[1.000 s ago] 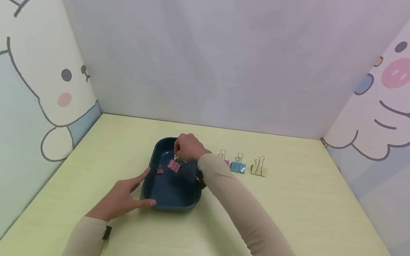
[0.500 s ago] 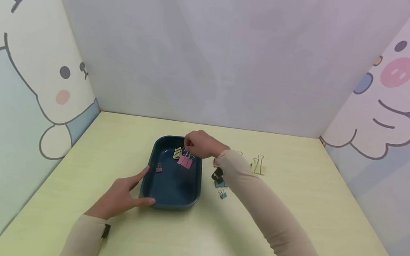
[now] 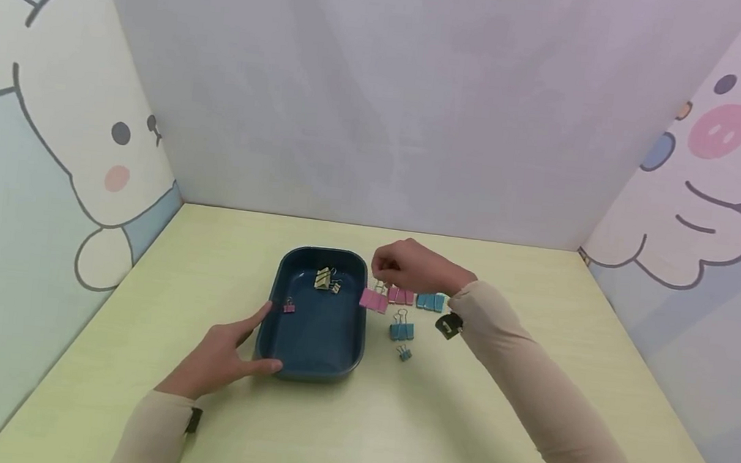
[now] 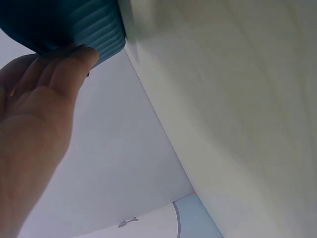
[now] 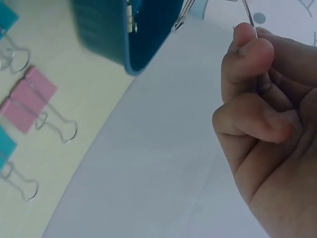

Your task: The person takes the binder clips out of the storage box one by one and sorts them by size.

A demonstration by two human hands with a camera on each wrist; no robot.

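My right hand [image 3: 417,266] pinches a pink binder clip [image 3: 374,301] by its wire handles. The clip hangs at the right rim of a dark blue tray [image 3: 312,370], overlapping it in the head view. In the right wrist view, the right hand [image 5: 262,109] has thumb and index fingertip together on a thin wire, its other fingers curled. My left hand [image 3: 217,354] touches the tray's near left corner, thumb and fingers spread along its outside. Inside the tray lie a small pink binder clip [image 3: 289,308], a cream binder clip [image 3: 323,279] and a smaller cream one [image 3: 335,287].
Right of the tray, a pink binder clip [image 3: 401,295] lies beside a blue binder clip [image 3: 430,301]. Nearer me are another blue clip [image 3: 401,330] and a small blue clip [image 3: 404,354]. A grey wall [image 3: 387,115] stands behind the table [image 3: 518,362].
The right hand has lifted the pink binder clip from over the tray and carried it rightward to the rim. Its sleeve now covers the cream clip at far right. The left hand stays put.
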